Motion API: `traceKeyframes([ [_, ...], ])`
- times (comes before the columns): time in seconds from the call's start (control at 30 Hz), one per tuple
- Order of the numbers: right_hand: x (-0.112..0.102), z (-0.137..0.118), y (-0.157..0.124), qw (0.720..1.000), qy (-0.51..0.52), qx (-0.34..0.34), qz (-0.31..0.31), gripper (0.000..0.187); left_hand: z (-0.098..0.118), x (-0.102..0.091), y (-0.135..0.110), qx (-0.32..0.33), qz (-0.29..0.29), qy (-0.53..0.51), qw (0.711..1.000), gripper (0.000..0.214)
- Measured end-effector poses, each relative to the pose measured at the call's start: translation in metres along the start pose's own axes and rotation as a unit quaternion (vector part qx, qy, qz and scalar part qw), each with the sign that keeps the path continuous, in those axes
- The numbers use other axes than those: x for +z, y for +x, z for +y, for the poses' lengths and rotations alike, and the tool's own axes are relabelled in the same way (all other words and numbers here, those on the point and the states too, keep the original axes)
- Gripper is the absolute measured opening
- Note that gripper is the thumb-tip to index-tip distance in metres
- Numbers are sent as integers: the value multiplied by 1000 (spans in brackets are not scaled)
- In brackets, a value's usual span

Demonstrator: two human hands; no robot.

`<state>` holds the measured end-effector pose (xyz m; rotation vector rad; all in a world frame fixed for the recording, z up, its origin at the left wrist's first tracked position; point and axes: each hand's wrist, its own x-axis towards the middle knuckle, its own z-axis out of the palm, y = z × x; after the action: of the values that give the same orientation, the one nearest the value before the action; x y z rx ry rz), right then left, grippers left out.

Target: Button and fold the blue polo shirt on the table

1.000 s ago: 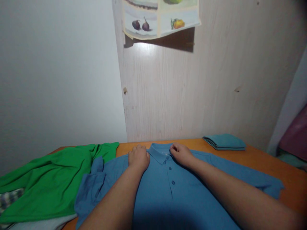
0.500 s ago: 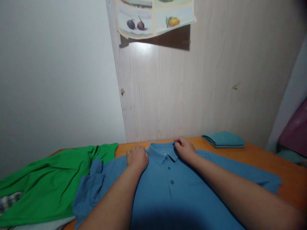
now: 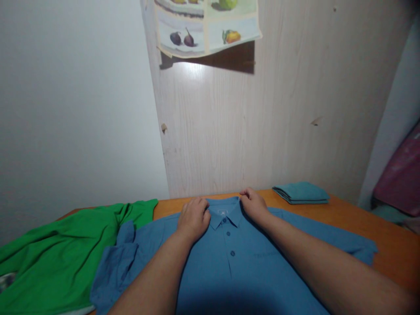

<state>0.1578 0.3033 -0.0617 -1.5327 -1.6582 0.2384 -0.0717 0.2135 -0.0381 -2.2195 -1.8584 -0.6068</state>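
A blue polo shirt (image 3: 210,262) lies front side up and spread out, its collar at the far end and its buttons facing me. My left hand (image 3: 194,218) is at the left side of the collar, fingers curled over the edge and closed on the fabric. At the collar's right side my right hand (image 3: 254,204) pinches the cloth between thumb and fingers. The sleeve on the left is bunched and creased, while the one on the right lies flatter. My forearms cover parts of the shirt's body.
A green garment (image 3: 65,253) lies to the left, partly beneath the shirt's left sleeve. On the orange table (image 3: 348,214) a folded teal cloth (image 3: 302,193) sits at the back right. Behind stands a wall with a fruit picture sheet (image 3: 210,35). Something maroon (image 3: 400,175) is at the far right.
My left hand has shifted right, from the shoulder onto the collar's left side. The collar's right side now sits straighter by my right hand. The view has tilted slightly upward.
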Motion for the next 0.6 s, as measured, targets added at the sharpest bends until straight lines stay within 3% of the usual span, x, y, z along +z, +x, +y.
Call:
traceKeyframes([
  [0.2, 3, 9, 5, 999, 22, 35, -22, 25, -6, 9, -2, 5, -57, 19, 998, 28],
  [0.33, 5, 12, 6, 993, 87, 69, -46, 32, -8, 12, -2, 3, -49, 23, 999, 30],
  [0.47, 5, 11, 4, 985, 124, 43, -109, 44, -9, 13, -1, -24, -56, 23, 998, 34],
  [0.6, 6, 11, 3, 990, 56, 21, -124, 46, -11, 16, 1, -64, -65, 40, 995, 44],
])
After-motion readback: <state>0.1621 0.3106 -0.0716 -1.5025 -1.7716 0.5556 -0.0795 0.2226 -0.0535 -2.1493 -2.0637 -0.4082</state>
